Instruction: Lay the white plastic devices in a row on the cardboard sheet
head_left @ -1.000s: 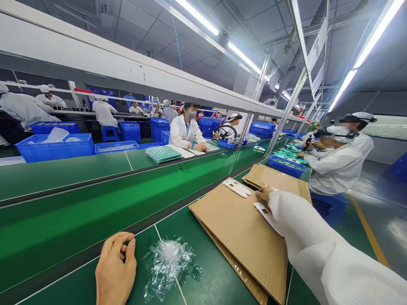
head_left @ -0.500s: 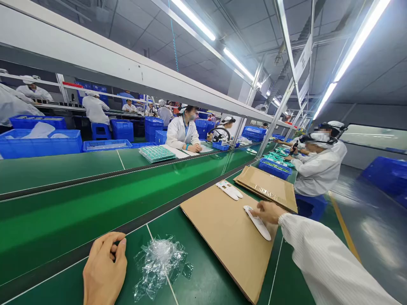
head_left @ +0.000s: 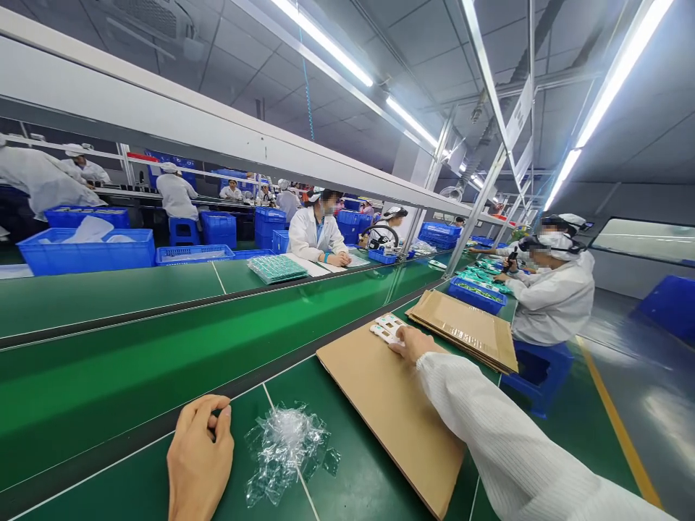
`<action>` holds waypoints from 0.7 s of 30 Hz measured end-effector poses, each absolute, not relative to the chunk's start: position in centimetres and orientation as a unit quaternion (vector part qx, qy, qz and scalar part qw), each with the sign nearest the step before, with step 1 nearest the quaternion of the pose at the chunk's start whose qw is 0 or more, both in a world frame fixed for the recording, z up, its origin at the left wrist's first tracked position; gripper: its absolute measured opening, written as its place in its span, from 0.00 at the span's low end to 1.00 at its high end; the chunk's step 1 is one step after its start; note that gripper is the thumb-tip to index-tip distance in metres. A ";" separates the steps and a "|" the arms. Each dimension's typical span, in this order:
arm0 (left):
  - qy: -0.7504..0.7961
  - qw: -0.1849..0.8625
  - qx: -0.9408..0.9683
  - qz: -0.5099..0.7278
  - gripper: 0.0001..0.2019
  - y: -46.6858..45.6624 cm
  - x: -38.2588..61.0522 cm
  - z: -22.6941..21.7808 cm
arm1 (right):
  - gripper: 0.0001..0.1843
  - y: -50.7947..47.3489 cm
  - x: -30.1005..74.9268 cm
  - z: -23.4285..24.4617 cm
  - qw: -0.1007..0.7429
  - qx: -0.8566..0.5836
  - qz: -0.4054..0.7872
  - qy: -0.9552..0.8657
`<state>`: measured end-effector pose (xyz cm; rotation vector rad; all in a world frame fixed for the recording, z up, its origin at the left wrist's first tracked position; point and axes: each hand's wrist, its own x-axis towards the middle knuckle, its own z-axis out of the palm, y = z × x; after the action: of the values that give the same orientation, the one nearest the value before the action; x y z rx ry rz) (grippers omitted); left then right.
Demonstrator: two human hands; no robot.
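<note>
The right hand (head_left: 413, 345) has its fingers (head_left: 399, 333) on white plastic pieces (head_left: 384, 328), apparently stacked, their long axis slanting across the far end of the cardboard sheet (head_left: 380, 412); any markings are unreadable. Whether they grip is unclear. The left hand (head_left: 200, 454), loosely curled and empty, rests on the green bench (head_left: 363, 470) beside crumpled clear film (head_left: 285, 449).

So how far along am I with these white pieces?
Done: the white pieces lie together on the cardboard sheet. In hand: your right hand is on them. Left: the cardboard stack lies farther along, and crumpled plastic wrap sits beside your left hand.
</note>
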<state>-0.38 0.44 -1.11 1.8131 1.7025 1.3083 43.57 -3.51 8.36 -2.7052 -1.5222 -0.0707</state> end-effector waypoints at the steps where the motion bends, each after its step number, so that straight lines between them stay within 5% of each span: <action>1: 0.595 0.169 0.636 0.462 0.13 0.4 -0.4 -1.1 | 0.17 -3.1 43.6 8.4 0.023 -0.875 -0.022 -0.482; 8: 0.581 0.170 0.635 0.480 0.12 0.5 -0.3 -1.4 | 0.21 -2.9 44.5 8.4 0.082 -0.872 -0.023 -0.482; 16: 0.577 0.166 0.632 0.490 0.10 0.4 -0.1 -1.2 | 0.11 -8.0 45.1 7.0 0.067 -0.821 0.022 -0.567; 21: 0.569 0.161 0.634 0.498 0.09 0.2 0.0 -0.3 | 0.15 -9.7 45.4 5.6 0.086 -0.790 0.008 -0.608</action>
<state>0.04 0.16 -0.28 1.8094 1.6254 1.4214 45.40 -9.66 5.58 -2.3535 -1.8113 0.0231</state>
